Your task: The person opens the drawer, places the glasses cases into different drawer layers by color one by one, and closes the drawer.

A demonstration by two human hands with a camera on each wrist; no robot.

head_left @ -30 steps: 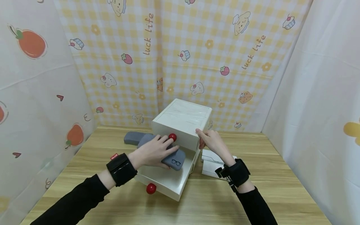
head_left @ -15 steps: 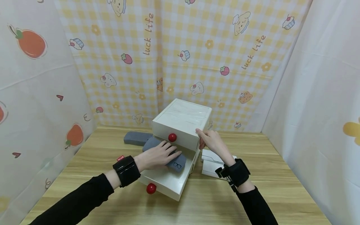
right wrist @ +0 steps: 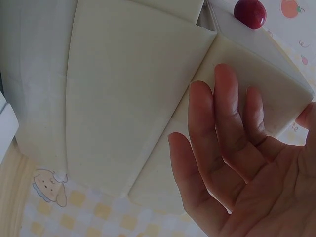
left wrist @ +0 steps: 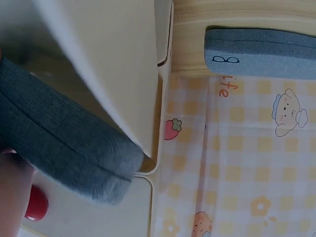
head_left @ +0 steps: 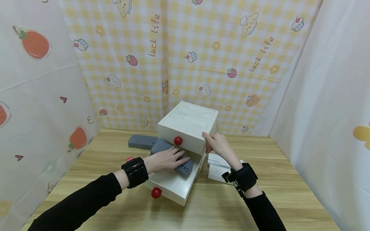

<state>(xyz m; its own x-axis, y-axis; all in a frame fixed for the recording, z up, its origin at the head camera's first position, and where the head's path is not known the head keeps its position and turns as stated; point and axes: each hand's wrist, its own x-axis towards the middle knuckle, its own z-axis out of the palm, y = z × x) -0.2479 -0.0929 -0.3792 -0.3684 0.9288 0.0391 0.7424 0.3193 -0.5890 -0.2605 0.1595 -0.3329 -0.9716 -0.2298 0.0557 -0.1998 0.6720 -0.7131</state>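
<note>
In the head view my left hand [head_left: 165, 161] grips a grey-blue glasses case [head_left: 186, 167] over the pulled-out lower drawer [head_left: 169, 182]. Its near end, printed with a glasses mark, is inside the drawer, and its other end extends past the drawer's left side. The left wrist view shows the case [left wrist: 69, 138] slanting beside the drawer unit, with only a bit of the hand visible. My right hand [head_left: 222, 147] is at the white drawer unit [head_left: 189, 118], its thumb at the top's right front corner; the right wrist view shows its fingers [right wrist: 227, 108] loosely bent beside the unit's side wall.
Another grey glasses case [head_left: 141, 141] lies on the wooden table [head_left: 260, 192] left of the unit. White boxes [head_left: 218, 173] lie to the right, partly behind the right wrist. Red knobs [head_left: 178, 141] stick out from both drawer fronts.
My left hand has moved right and slightly down with the glasses case, carrying it further into the drawer and away from the upper knob. My right hand has stayed at the unit's corner.
</note>
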